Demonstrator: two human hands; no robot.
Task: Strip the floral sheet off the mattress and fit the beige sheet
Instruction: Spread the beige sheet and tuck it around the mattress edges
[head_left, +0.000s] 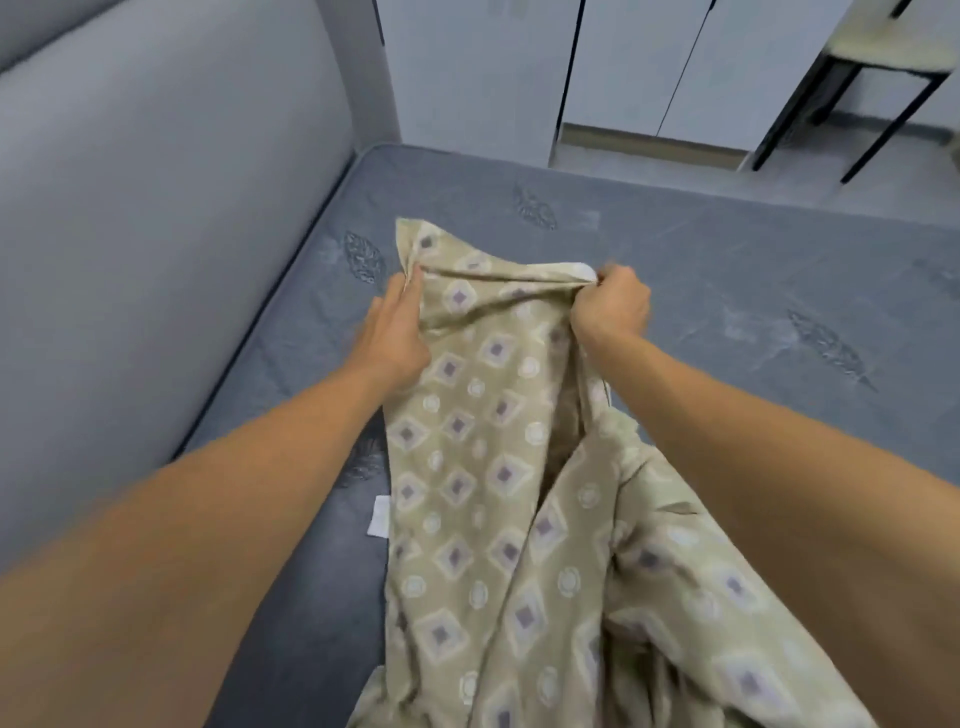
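A beige sheet (478, 467) with purple diamonds and pale circles hangs bunched in front of me over the bare blue-grey mattress (727, 291). My left hand (395, 332) grips its upper left edge, thumb over the fabric. At the upper right edge, my right hand (613, 306) is a fist closed round a gathered fold. The stretch of edge between my hands is pulled fairly taut. The rest of the sheet falls in loose folds toward the bottom of the view. No floral sheet is visible on the mattress.
A grey padded headboard or wall panel (156, 234) runs along the mattress's left side. White wardrobe doors (623, 67) stand beyond the far end. A black-legged chair or table (872, 83) is at the upper right. A white label (379, 514) lies on the mattress.
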